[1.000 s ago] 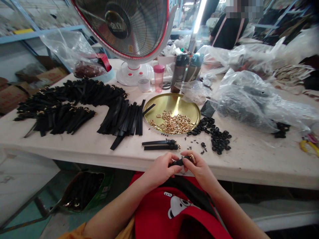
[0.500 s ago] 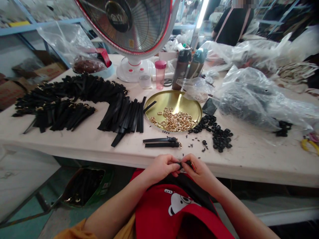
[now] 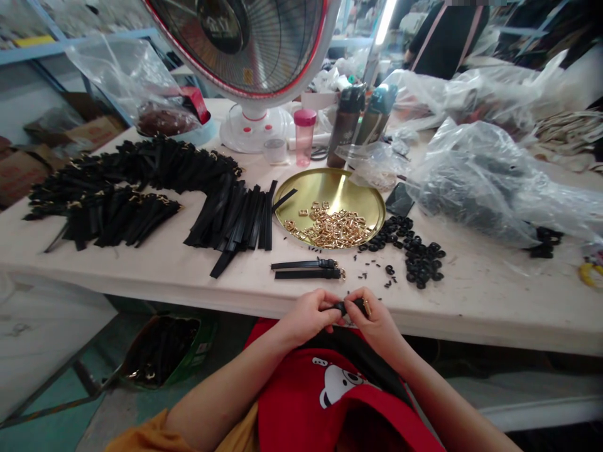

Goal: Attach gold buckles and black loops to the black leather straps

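Just over the table's front edge, my left hand (image 3: 316,314) pinches a short black strap (image 3: 340,307). My right hand (image 3: 370,314) grips the same strap from the other side, its fingers closed near a gold buckle (image 3: 367,306) at the end. Fingers cover much of the strap. Beyond my hands lie two black buckled straps (image 3: 306,274), side by side. A round gold tray (image 3: 301,182) behind them holds a heap of gold buckles (image 3: 336,227). Black loops (image 3: 423,260) are piled right of the tray, with tiny black pieces (image 3: 365,275) scattered nearby.
Bundles of black straps (image 3: 141,166) spread across the left of the table. A fan (image 3: 254,129), a pink cup (image 3: 305,138) and dark bottles (image 3: 346,125) stand behind the tray. Plastic bags (image 3: 485,188) fill the right side. A person (image 3: 445,41) is at the back.
Both hands stay close together on the strap, with small finger shifts. The gold buckle by my right hand shows more upright now. The view has shifted slightly.
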The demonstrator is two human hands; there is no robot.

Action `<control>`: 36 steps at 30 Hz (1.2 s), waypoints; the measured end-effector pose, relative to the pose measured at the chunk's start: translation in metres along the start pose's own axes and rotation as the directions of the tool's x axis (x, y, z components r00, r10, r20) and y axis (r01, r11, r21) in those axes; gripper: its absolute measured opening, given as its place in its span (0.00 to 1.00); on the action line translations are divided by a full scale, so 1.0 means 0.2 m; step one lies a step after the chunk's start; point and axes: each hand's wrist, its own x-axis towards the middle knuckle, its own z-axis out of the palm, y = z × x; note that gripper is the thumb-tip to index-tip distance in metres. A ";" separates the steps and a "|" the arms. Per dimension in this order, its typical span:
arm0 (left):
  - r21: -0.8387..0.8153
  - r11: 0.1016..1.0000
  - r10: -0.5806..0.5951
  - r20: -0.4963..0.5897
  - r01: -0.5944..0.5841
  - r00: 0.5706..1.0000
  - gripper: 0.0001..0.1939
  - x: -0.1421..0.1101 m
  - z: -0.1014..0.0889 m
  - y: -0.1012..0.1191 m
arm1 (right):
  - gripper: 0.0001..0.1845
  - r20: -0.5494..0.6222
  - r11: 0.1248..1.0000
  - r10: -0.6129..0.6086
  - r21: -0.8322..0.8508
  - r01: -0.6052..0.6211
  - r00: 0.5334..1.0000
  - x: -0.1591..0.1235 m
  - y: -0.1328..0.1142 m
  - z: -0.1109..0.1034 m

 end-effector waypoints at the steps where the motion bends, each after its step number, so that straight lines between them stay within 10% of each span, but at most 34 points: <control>1: -0.010 1.000 -0.019 -0.012 0.019 1.000 0.12 0.00 0.01 -0.01 | 0.07 0.021 1.000 0.005 -0.001 -0.005 1.000 0.00 0.00 -0.01; 13: -0.031 0.997 -0.068 0.159 0.074 0.985 0.09 -0.06 0.00 -0.02 | 0.14 0.444 0.922 0.118 0.283 -0.264 0.888 -0.05 0.00 -0.10; 30: 0.387 0.922 -0.078 0.225 -0.016 0.971 0.18 -0.13 -0.01 0.02 | 0.11 0.384 0.978 0.052 0.165 -0.124 0.922 -0.10 -0.04 -0.10; 36: 0.404 0.913 -0.160 0.239 0.052 0.958 0.19 -0.12 -0.05 0.05 | 0.10 0.156 0.989 0.043 0.132 -0.064 0.987 -0.11 -0.03 -0.03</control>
